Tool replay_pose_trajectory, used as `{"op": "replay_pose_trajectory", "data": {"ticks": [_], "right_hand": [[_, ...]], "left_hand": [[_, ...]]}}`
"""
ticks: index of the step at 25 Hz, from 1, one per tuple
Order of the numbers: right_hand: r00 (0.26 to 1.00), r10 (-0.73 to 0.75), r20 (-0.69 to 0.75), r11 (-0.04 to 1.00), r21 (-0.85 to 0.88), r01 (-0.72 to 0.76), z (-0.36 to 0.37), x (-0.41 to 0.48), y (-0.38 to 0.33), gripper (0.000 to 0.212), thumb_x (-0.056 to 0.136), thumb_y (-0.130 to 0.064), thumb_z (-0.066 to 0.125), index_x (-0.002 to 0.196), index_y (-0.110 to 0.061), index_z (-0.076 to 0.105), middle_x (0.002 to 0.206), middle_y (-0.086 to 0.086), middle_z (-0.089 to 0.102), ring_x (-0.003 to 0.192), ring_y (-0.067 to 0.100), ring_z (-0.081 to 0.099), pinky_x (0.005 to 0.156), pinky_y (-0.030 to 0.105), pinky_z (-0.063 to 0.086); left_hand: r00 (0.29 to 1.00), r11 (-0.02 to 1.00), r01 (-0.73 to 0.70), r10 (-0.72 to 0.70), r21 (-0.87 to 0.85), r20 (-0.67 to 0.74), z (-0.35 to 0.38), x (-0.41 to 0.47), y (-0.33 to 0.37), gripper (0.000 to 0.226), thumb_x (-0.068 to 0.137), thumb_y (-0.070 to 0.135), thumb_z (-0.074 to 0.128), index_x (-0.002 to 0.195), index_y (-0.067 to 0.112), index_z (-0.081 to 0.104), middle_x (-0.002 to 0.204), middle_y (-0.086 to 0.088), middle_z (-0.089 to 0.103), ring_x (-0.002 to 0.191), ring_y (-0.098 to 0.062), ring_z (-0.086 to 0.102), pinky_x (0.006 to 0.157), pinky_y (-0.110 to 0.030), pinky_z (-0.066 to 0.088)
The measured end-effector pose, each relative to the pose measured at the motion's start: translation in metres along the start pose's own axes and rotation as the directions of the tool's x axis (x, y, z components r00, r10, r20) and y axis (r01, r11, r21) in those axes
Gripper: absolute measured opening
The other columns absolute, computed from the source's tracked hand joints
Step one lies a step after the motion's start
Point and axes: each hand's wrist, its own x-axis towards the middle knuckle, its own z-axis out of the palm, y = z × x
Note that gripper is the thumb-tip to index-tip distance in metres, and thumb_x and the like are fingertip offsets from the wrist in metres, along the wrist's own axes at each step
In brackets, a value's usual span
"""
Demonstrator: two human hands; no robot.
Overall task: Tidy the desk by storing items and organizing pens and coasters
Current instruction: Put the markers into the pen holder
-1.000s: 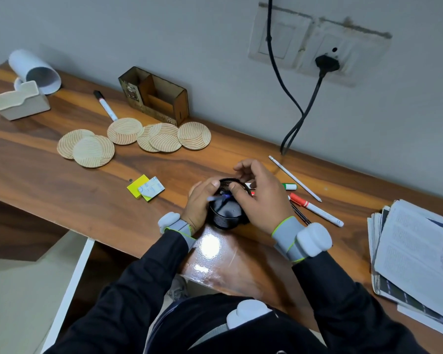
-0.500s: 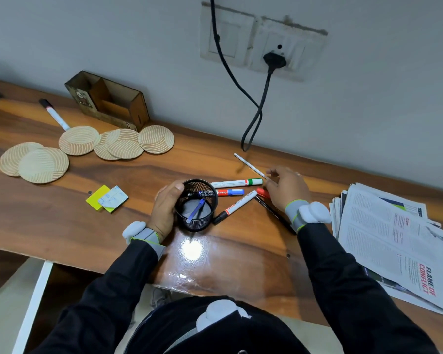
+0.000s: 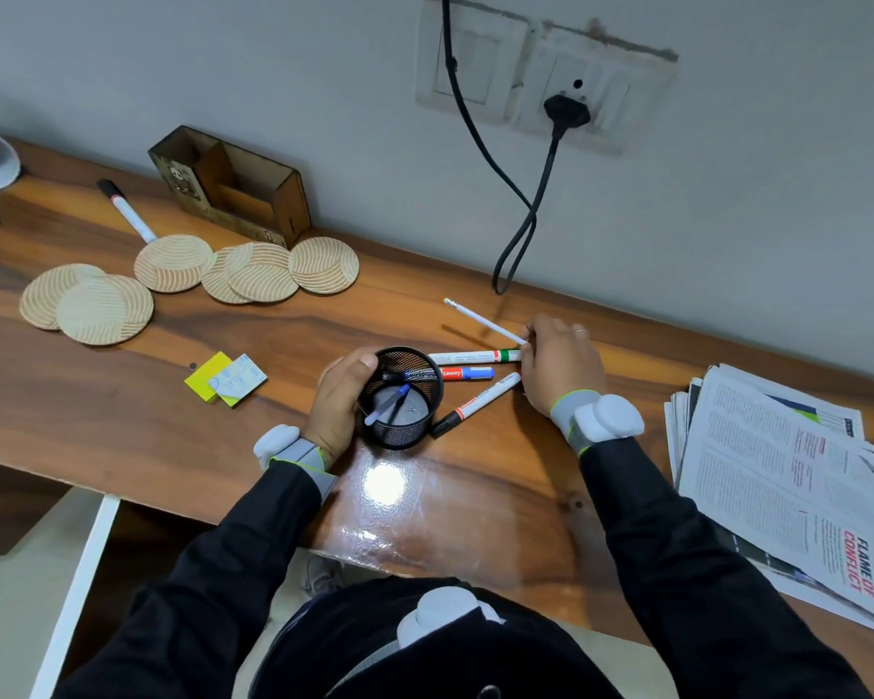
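Observation:
My left hand [image 3: 341, 403] is wrapped around the left side of a black mesh pen cup [image 3: 404, 396] standing near the desk's front edge; a blue-capped pen [image 3: 387, 406] leans inside it. My right hand [image 3: 561, 365] pinches the near end of a thin white pen [image 3: 480, 320], whose far end is tilted up off the wood and casts a shadow. Just right of the cup lie a green-capped marker [image 3: 475, 356], a red and blue marker [image 3: 468, 373] and a black-tipped white marker [image 3: 475, 403]. Several round wooden coasters [image 3: 258, 272] are spread at the back left.
A wooden desk organiser [image 3: 238, 189] stands against the wall, with another marker [image 3: 127, 211] lying left of it. Yellow sticky notes [image 3: 225, 378] lie left of the cup. A stack of newspapers [image 3: 798, 476] covers the right end. A black cable [image 3: 520, 214] hangs from the wall socket.
My right hand left the cup after the blue pen went in, reached right to the loose pens and closed on the white pen. The left hand stayed on the cup.

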Motion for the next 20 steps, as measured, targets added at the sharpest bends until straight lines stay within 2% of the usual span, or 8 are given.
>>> {"op": "replay_pose_trajectory", "data": {"ticks": [3,5,7,9,12,14,17,20], "right_hand": [[0.982,-0.188,-0.029,0.951,0.245,0.189,-0.008,-0.022,-0.032,0.012,0.094,-0.018,0.050,0.103,-0.025,0.054,0.094,-0.008,0.059,0.097,0.024,0.049,0.076,0.035,0.041],[0.958,-0.281,-0.058,0.845,0.459,0.276,-0.012,-0.035,-0.058,0.014,0.092,-0.021,0.053,0.104,-0.029,0.050,0.089,-0.015,0.056,0.088,0.017,0.053,0.075,0.035,0.045],[0.943,-0.324,-0.071,0.740,0.602,0.300,-0.017,-0.047,-0.077,0.024,0.090,-0.024,0.055,0.110,-0.034,0.046,0.088,-0.019,0.056,0.081,0.009,0.056,0.072,0.030,0.048],[0.926,-0.369,-0.072,0.716,0.614,0.333,-0.021,-0.054,-0.085,0.034,0.089,-0.026,0.057,0.116,-0.040,0.042,0.090,-0.021,0.057,0.081,0.007,0.058,0.071,0.025,0.047],[0.911,-0.385,-0.148,0.712,0.581,0.395,-0.025,-0.056,-0.087,0.034,0.089,-0.031,0.056,0.119,-0.040,0.043,0.095,-0.023,0.057,0.084,0.005,0.060,0.074,0.022,0.048],[0.910,-0.383,-0.159,0.711,0.578,0.400,-0.025,-0.055,-0.087,0.030,0.089,-0.032,0.055,0.116,-0.037,0.044,0.094,-0.022,0.058,0.084,0.004,0.061,0.075,0.026,0.051],[0.912,-0.407,-0.053,0.753,0.545,0.368,-0.019,-0.058,-0.085,0.032,0.087,-0.030,0.059,0.116,-0.033,0.043,0.094,-0.016,0.059,0.083,0.006,0.061,0.075,0.039,0.053],[0.918,-0.389,-0.073,0.731,0.582,0.356,-0.014,-0.062,-0.077,0.043,0.085,-0.030,0.063,0.124,-0.038,0.045,0.102,-0.017,0.057,0.087,0.006,0.061,0.074,0.026,0.053]], "left_hand": [[1.000,1.000,0.005,-0.005,0.002,0.000,0.003,-0.002,0.005,0.043,0.085,0.056,0.056,0.102,0.020,0.073,0.114,-0.028,0.065,0.114,-0.049,0.054,0.106,-0.066,0.033],[1.000,1.000,0.022,-0.022,0.014,-0.018,0.003,-0.003,0.008,0.039,0.085,0.052,0.054,0.100,0.022,0.073,0.113,-0.027,0.066,0.115,-0.049,0.054,0.107,-0.065,0.031],[1.000,0.999,0.026,-0.025,0.036,-0.011,0.005,-0.004,0.011,0.036,0.087,0.048,0.051,0.098,0.022,0.073,0.110,-0.025,0.067,0.112,-0.048,0.055,0.106,-0.065,0.032],[1.000,0.999,0.004,-0.003,0.050,-0.010,0.005,-0.004,0.011,0.037,0.088,0.047,0.049,0.099,0.020,0.073,0.108,-0.023,0.069,0.110,-0.047,0.057,0.105,-0.065,0.033],[1.000,0.998,-0.007,0.007,0.059,0.010,0.005,-0.004,0.012,0.042,0.088,0.047,0.048,0.101,0.015,0.072,0.108,-0.023,0.069,0.109,-0.047,0.058,0.104,-0.065,0.033],[1.000,0.996,-0.020,0.020,0.082,0.004,0.004,-0.004,0.012,0.043,0.088,0.048,0.048,0.103,0.016,0.072,0.110,-0.020,0.069,0.112,-0.046,0.057,0.106,-0.065,0.032],[0.998,0.993,-0.054,0.052,0.104,0.030,0.003,-0.003,0.012,0.038,0.089,0.048,0.046,0.103,0.025,0.073,0.109,-0.016,0.071,0.111,-0.045,0.058,0.104,-0.065,0.034],[0.999,0.996,-0.025,0.023,0.082,0.033,0.003,-0.002,0.014,0.036,0.088,0.051,0.045,0.100,0.031,0.073,0.109,-0.013,0.071,0.113,-0.044,0.056,0.105,-0.066,0.032]]}}
